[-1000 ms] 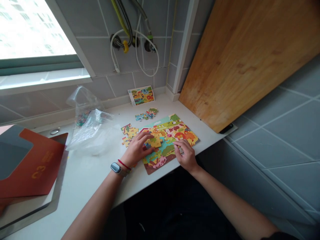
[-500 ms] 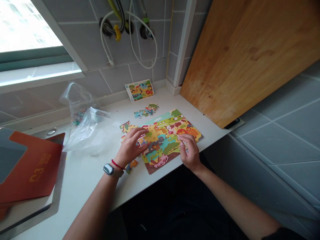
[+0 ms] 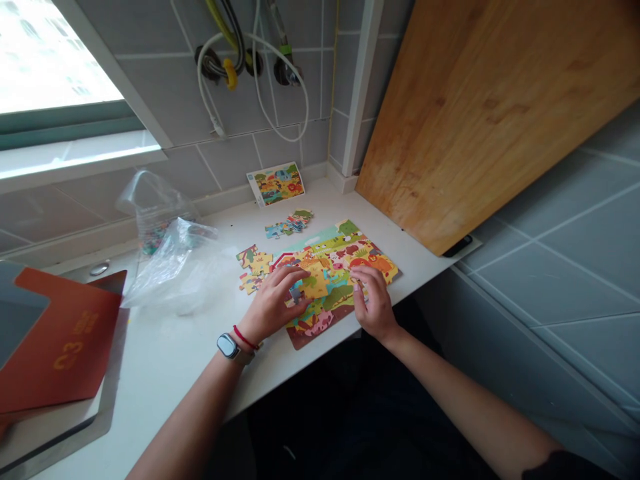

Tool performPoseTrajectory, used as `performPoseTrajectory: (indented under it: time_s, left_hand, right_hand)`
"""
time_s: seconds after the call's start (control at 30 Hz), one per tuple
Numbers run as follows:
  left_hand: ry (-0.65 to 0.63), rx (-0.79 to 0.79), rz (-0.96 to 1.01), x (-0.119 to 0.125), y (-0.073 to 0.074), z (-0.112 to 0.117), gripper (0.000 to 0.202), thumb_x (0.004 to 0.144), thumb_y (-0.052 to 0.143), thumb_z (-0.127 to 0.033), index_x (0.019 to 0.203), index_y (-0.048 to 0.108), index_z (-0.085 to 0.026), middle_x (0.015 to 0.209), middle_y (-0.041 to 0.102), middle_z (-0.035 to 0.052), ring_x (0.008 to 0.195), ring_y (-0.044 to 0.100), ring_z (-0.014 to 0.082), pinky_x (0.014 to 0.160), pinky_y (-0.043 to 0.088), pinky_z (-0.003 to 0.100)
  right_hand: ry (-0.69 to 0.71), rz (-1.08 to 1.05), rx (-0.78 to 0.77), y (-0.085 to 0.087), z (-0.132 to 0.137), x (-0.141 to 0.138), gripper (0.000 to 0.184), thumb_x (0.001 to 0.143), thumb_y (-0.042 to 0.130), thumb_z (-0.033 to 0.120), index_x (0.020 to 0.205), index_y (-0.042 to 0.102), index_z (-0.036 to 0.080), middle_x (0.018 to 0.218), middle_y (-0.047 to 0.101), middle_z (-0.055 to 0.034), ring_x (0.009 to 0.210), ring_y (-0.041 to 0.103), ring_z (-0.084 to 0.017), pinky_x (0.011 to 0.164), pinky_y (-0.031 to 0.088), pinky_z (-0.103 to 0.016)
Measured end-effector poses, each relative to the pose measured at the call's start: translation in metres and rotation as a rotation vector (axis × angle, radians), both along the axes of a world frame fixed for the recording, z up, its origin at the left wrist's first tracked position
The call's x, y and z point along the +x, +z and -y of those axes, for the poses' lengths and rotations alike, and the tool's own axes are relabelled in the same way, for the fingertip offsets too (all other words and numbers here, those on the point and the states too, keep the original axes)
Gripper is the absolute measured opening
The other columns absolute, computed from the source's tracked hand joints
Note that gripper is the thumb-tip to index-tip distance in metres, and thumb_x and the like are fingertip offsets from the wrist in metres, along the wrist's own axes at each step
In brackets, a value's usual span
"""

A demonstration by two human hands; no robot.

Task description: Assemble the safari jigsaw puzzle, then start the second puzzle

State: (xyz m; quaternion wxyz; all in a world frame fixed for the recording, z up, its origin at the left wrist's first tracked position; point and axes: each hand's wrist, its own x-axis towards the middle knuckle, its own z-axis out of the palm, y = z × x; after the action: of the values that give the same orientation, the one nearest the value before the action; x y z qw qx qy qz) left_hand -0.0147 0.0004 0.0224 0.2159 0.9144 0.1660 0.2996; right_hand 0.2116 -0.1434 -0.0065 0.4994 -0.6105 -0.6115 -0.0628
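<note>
A jigsaw puzzle of cartoon animals lies on a brown backing board on the white counter. My left hand is over its left side, with fingertips beside a yellow piece and a small blue-edged piece by the thumb. My right hand rests on the lower right of the puzzle, its fingers bunched. Whether they hold anything is hidden. Loose pieces lie left of the board, and another cluster lies beyond it. A small picture card leans against the wall.
A crumpled clear plastic bag lies left of the puzzle. A red folder sits at the far left. A large wooden board leans at the right, above the counter's corner. Hoses hang on the tiled wall.
My left hand has slid right onto the yellow piece. The loose pieces seen near my left wrist half a second ago no longer show. The view has shifted slightly.
</note>
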Motion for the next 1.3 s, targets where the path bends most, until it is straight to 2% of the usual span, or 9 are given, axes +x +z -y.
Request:
performPoseTrajectory:
  time_s: [0.4,0.6,0.83,1.03,1.17,1.3]
  left_hand:
    - [0.006,-0.013,0.004,0.002,-0.002,0.004,0.045,0.094,0.072,-0.033,0.137,0.057,-0.027,0.130,0.066,0.0114,0.121,0.065,0.0292,0.104,0.055,0.048]
    - [-0.017,-0.014,0.022,0.004,-0.005,0.002,0.040,0.093,0.072,-0.030,0.131,0.059,-0.027,0.127,0.066,0.0099,0.119,0.064,0.0277,0.103,0.055,0.048]
    - [0.015,-0.072,-0.011,-0.005,0.005,0.002,0.034,0.092,0.074,-0.029,0.123,0.063,-0.025,0.124,0.066,0.0099,0.119,0.063,0.0289,0.102,0.054,0.049]
    - [0.029,-0.110,0.009,-0.016,0.004,0.022,0.038,0.091,0.076,-0.031,0.125,0.061,-0.026,0.121,0.068,0.0091,0.116,0.064,0.0276,0.101,0.055,0.046]
    - [-0.031,-0.133,-0.020,-0.010,-0.004,0.038,0.044,0.090,0.078,-0.032,0.129,0.059,-0.026,0.124,0.066,0.0102,0.117,0.063,0.0269,0.103,0.054,0.045]
    - [-0.048,-0.129,-0.026,-0.004,-0.009,0.042,0.045,0.091,0.077,-0.037,0.130,0.059,-0.025,0.125,0.065,0.0116,0.117,0.063,0.0272,0.103,0.054,0.045]
  right_hand:
    - [0.032,0.049,-0.067,0.001,-0.002,0.000,0.029,0.092,0.051,0.007,0.106,0.071,0.024,0.110,0.067,-0.0106,0.110,0.063,-0.029,0.097,0.056,-0.051]
    - [0.078,0.083,-0.068,0.002,-0.003,0.000,0.030,0.092,0.052,0.005,0.104,0.071,0.025,0.103,0.074,-0.0071,0.109,0.064,-0.028,0.099,0.056,-0.051]
    - [0.072,0.096,-0.083,0.005,-0.004,-0.001,0.029,0.092,0.053,0.006,0.101,0.073,0.025,0.101,0.074,-0.0076,0.104,0.065,-0.028,0.096,0.056,-0.050]
    - [0.096,0.106,-0.096,0.006,-0.003,-0.001,0.024,0.094,0.056,0.011,0.104,0.072,0.024,0.101,0.073,-0.0077,0.105,0.064,-0.027,0.095,0.056,-0.048]
    - [0.124,0.109,-0.129,0.005,-0.002,-0.001,0.022,0.094,0.057,0.013,0.107,0.071,0.024,0.104,0.073,-0.0082,0.106,0.063,-0.028,0.097,0.055,-0.048]
    - [0.116,0.112,-0.128,0.003,-0.003,0.000,0.020,0.095,0.057,0.013,0.105,0.071,0.023,0.103,0.074,-0.0077,0.106,0.064,-0.028,0.097,0.055,-0.048]
